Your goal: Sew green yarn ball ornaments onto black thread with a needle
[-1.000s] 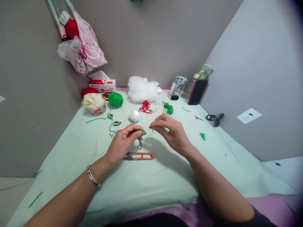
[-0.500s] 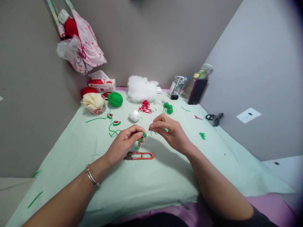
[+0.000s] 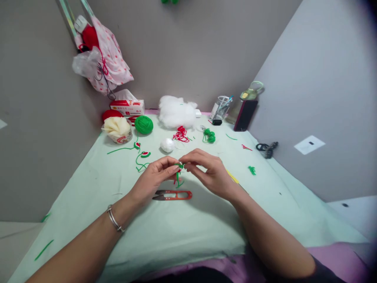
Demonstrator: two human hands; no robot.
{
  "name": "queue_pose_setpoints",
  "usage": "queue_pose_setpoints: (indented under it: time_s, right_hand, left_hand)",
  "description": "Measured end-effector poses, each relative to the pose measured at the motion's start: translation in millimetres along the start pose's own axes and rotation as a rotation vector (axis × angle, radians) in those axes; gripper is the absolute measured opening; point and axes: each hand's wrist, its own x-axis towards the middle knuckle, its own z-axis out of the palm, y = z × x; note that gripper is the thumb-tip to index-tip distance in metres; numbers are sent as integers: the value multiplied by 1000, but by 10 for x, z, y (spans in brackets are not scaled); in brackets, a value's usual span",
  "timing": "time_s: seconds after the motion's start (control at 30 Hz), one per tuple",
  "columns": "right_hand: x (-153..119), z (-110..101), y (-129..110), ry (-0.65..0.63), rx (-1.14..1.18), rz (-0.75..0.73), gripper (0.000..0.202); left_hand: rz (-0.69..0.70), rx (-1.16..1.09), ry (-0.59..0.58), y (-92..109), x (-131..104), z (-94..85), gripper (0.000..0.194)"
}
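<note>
My left hand is closed, pinching a small green-and-red crocheted piece between thumb and fingers. Green and red yarn ends dangle below it. My right hand meets the piece from the right, thumb and forefinger pressed together at its edge. The thin sewing needle that showed in these fingers a moment earlier is mostly hidden by them now. Beneath my hands lie orange-handled thread snips. Two similar watermelon-like crocheted slices, one nearer and one farther, rest beyond my left hand with green tails.
A green yarn ball, white yarn ball, white stuffing and tangled red yarn lie farther back. Behind my right wrist is a yellow stick. A phone leans on a bottle at right.
My right hand has moved left and its fingertips now meet the crocheted piece. The yellow stick has come into view behind my right wrist.
</note>
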Motion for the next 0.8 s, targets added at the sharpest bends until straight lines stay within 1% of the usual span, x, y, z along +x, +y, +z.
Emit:
queue_pose_setpoints:
  time_s: [0.1,0.2,0.27,0.3,0.37,0.4,0.5,0.57,0.63,0.8]
  right_hand:
    - [-48,81,-12,-2,-177,-105,20]
    - [-92,145,-14,12,-389,-151,19]
    - [-101,165,-39,53,-429,-166,20]
    - [-99,167,-62,91,-396,-166,19]
    - [-85,163,-118,154,-195,-107,16]
    - [-74,156,-146,157,-31,-34,14]
    - [-40,119,-192,69,510,259,12]
    - [-23,78,-185,30,729,380,13]
    - [-13,27,-158,36,815,412,13]
    - [5,-101,-109,76,937,404,13]
  left_hand:
    - [25,29,32,-21,8,14,21]
    - [30,103,55,-19,2,39,23]
    - [36,138,63,-11,-3,53,23]
    - [46,147,69,-8,-3,58,23]
    - [73,152,74,-10,2,58,22]
    - [83,147,75,-14,5,55,21]
    - [99,140,100,-29,11,37,20]
    - [121,160,154,-35,10,23,18]
    - [144,174,206,-38,10,11,18]
    - [162,152,267,-49,27,-13,19]
